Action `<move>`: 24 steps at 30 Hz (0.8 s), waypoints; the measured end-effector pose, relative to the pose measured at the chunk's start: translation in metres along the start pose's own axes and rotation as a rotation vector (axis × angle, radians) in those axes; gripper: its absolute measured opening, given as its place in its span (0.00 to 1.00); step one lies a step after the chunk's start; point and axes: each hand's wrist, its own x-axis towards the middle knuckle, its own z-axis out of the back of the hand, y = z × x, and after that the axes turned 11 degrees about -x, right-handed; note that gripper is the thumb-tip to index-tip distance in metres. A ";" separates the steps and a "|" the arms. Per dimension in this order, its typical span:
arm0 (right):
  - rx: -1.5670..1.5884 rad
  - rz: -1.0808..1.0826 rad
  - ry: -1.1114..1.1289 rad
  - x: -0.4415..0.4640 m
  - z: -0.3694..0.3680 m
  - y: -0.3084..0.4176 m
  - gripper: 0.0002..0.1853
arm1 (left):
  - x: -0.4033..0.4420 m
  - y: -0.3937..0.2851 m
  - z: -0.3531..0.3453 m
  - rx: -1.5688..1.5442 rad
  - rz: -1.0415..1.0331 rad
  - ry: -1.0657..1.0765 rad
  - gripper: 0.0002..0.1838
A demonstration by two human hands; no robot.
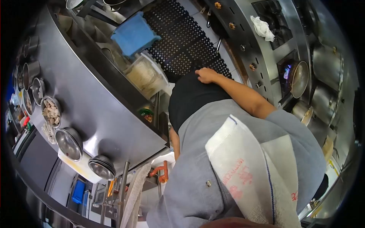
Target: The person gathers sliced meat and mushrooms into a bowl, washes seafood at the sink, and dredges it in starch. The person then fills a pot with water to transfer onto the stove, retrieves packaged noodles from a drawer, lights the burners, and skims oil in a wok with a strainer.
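Note:
My right arm bends across the front of my body. My right hand (206,75) is closed, with its fingers curled at the edge of the black cloth (199,89) over my legs. Whether it grips anything is hidden. On my other side, only a strip of my left forearm (175,143) shows between the steel counter and my grey jacket; the hand is out of sight. A white cloth with red print (239,171) hangs over the front of the jacket. Closest to my right hand, to its left, stands a clear plastic tub (148,78) of pale contents.
The steel counter (81,83) at left carries metal bowls (68,144), including one of chopped pale pieces (51,111). A blue plastic cover (135,33) lies beside the black perforated mat (182,41). On the right range, a pan (300,79) tilts over a lit burner, near a crumpled white cloth (262,28).

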 end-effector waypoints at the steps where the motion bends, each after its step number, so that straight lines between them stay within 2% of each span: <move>1: 0.005 0.017 0.011 0.004 -0.003 -0.002 0.23 | 0.006 -0.013 -0.001 0.029 0.002 0.028 0.19; 6: 0.162 0.060 -0.097 0.042 -0.009 -0.002 0.19 | 0.129 -0.042 -0.004 0.191 0.147 0.155 0.19; 8: 0.221 0.058 -0.053 0.066 -0.007 0.006 0.19 | 0.199 -0.019 -0.024 -0.188 -0.099 -0.205 0.21; 10: 0.282 0.044 -0.006 0.105 -0.017 0.016 0.19 | 0.270 0.004 -0.031 -0.041 0.048 -0.304 0.24; 12: 0.324 0.052 0.000 0.150 -0.038 0.029 0.18 | 0.331 0.031 -0.032 0.072 0.191 -0.204 0.32; 13: 0.317 0.088 0.063 0.180 -0.053 0.035 0.19 | 0.376 0.075 -0.035 0.186 0.172 -0.307 0.34; 15: 0.357 0.104 0.133 0.218 -0.067 0.050 0.20 | 0.402 0.121 -0.041 0.323 0.179 -0.393 0.36; 16: 0.362 0.112 0.207 0.235 -0.071 0.060 0.21 | 0.404 0.097 -0.044 0.331 0.297 -0.526 0.39; 17: 0.469 0.033 0.118 0.252 -0.089 0.076 0.25 | 0.404 0.081 -0.043 0.345 0.406 -0.658 0.43; 18: 0.570 -0.055 0.018 0.271 -0.105 0.093 0.30 | 0.405 0.077 -0.041 0.362 0.404 -0.649 0.43; 20: 0.640 -0.217 -0.045 0.280 -0.110 0.141 0.41 | 0.405 0.071 -0.034 0.177 0.506 -0.458 0.51; 22: 0.635 -0.304 0.068 0.268 -0.080 0.169 0.47 | 0.405 0.079 -0.029 0.114 0.473 -0.418 0.51; 23: 0.743 -0.199 0.003 0.271 -0.094 0.172 0.40 | 0.404 0.092 -0.027 0.045 0.447 -0.382 0.51; 24: 0.592 0.153 0.317 0.289 -0.100 0.161 0.39 | 0.403 0.103 -0.023 0.051 0.441 -0.377 0.51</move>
